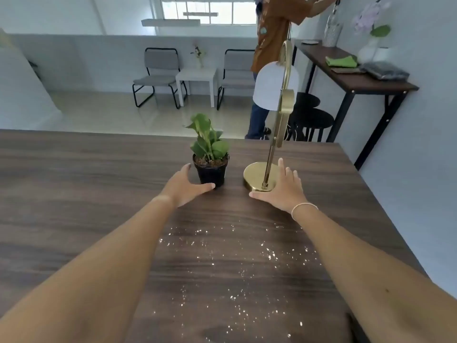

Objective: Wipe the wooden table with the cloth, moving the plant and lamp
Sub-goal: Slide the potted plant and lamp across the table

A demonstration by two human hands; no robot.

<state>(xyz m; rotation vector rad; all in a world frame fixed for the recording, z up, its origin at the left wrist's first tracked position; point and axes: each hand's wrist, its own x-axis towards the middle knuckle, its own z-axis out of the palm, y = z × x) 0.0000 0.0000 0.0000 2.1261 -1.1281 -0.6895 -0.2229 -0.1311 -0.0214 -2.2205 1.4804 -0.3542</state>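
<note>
Head view: left hand (184,188) spread open, thumb touching the plant (210,160) pot. Right hand (284,188) spread open against the lamp (259,178) base, at plant's three o'clock.

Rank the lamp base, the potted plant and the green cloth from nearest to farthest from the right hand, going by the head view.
From the right hand:
1. Lamp base, right at its fingers, on the table.
2. Potted plant, further left, by the left hand.
3. Green cloth, far off on the side table by the wall.

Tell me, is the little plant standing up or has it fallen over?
Standing up. The plant's black pot sits flat on the wooden table, soil on top, leaves pointing up.
</note>
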